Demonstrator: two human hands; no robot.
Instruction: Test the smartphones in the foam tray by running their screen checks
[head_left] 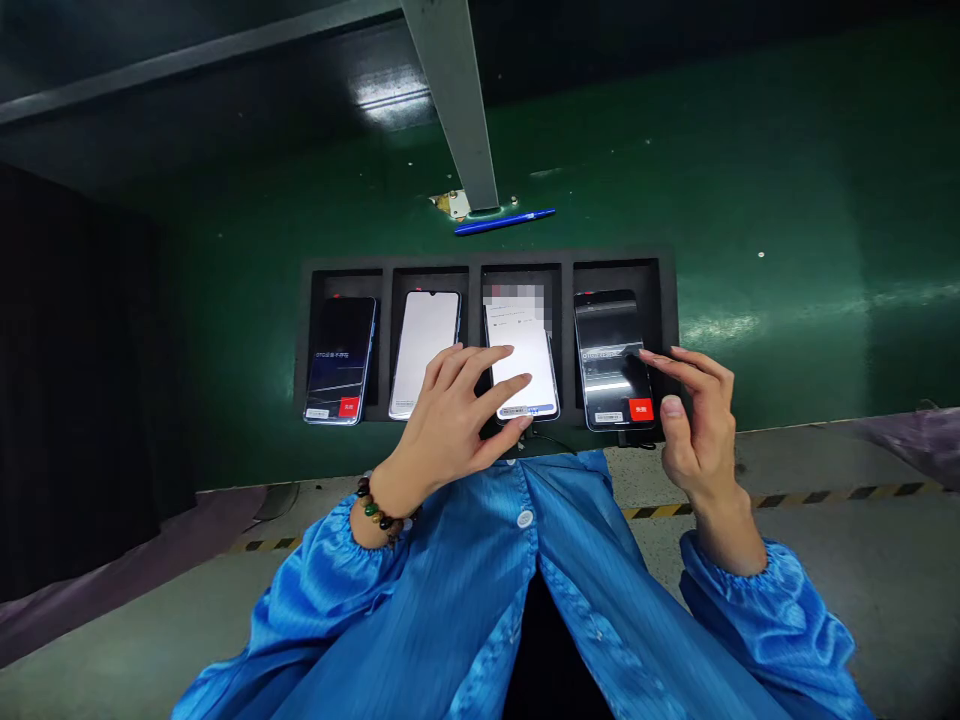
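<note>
A black tray (475,300) with a row of compartments holds several smartphones, one per compartment. My left hand (457,415) spreads its fingers over the third smartphone (517,360), whose screen is lit white; I cannot tell whether the fingertips touch the glass. To its left lie a smartphone with a blank white screen (424,350) and one with a dark screen (341,350) and a red box in its corner. My right hand (697,415) is open at the right edge of the rightmost smartphone (611,355), also dark with a red box, fingertips at or just above it.
A blue pen (504,222) lies behind the tray on the green table (750,330). A grey metal post (457,110) rises from the table behind the pen. Black cloth (67,380) hangs at the left. Short cables (551,440) show at the tray's front edge.
</note>
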